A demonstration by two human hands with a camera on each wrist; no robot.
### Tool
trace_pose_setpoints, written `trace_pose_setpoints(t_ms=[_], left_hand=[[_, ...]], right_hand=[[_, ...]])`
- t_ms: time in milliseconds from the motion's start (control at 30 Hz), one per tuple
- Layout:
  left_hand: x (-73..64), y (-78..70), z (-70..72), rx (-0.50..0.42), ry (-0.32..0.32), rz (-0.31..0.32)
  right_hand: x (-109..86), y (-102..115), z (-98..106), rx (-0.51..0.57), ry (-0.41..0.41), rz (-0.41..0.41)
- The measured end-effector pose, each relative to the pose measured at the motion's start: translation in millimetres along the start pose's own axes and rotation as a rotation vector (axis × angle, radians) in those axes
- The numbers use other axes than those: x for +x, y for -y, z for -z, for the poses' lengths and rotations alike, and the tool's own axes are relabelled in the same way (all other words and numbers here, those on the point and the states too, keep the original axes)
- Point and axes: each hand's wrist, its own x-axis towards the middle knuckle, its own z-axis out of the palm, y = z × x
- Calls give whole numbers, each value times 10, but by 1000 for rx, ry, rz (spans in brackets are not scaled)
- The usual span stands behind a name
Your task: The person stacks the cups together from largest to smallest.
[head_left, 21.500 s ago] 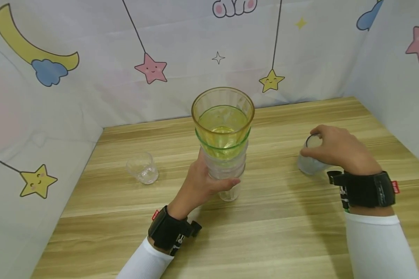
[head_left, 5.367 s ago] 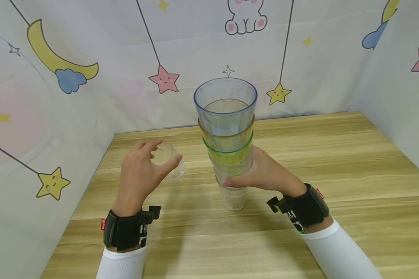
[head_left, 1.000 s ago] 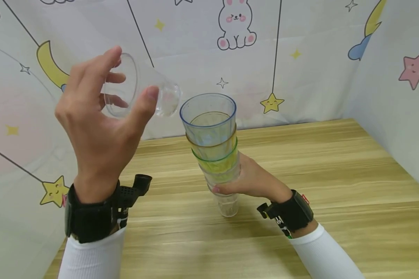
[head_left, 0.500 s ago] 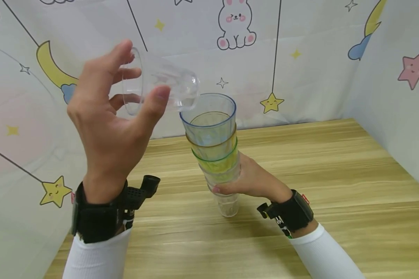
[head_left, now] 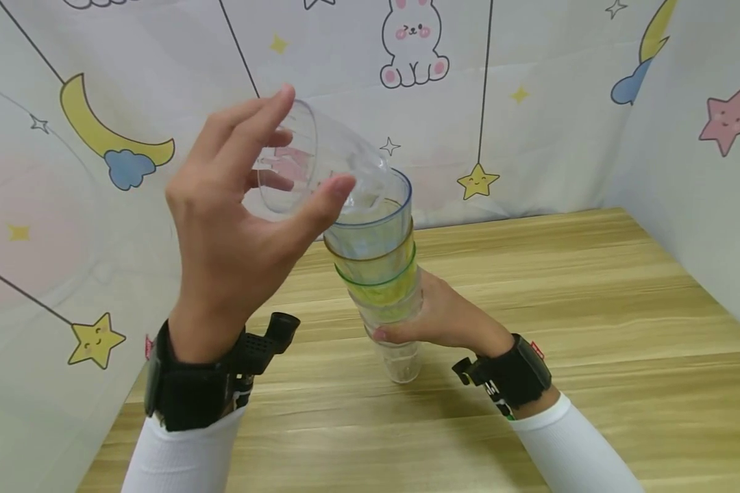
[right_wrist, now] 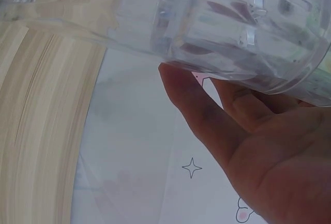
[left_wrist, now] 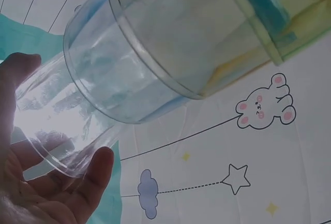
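Observation:
My left hand (head_left: 228, 205) holds a clear plastic cup (head_left: 345, 147) by its rim, thumb on the near side and fingers on the far side. The cup is tilted, its base down at the mouth of the blue-rimmed cup (head_left: 370, 236). That blue cup tops an upright stack of nested cups, with an amber-rimmed one, a green-rimmed one (head_left: 379, 291) and clear ones below. Around the stack's lower part, my right hand (head_left: 453, 315) grips with the thumb in front. In the left wrist view the clear cup (left_wrist: 62, 110) overlaps the blue cup's opening.
The stack stands on a wood-grain table (head_left: 530, 287). Behind it and at both sides hang white cloth walls (head_left: 321, 41) printed with stars, moons and a bunny. A black wrist camera (head_left: 277, 332) juts from each wrist.
Earlier, the blue cup joined the stack, the right hand took over gripping it, and the left hand lifted the clear cup off the table. Within the last second that cup moved right to the stack's top.

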Motion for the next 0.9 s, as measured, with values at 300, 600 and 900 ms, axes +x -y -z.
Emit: trace_pose_setpoints(t_ms=[300,600,900], left_hand=[[-28,-80,-56,13,128,-43],[-166,-59,-117,-10,174,37],[-346,-14,-223,-51,191,122]], right_hand=[[-7,-13,2,8,-6,2],[0,-14,2,4,0,4],[-4,-33,18,-52,-2,16]])
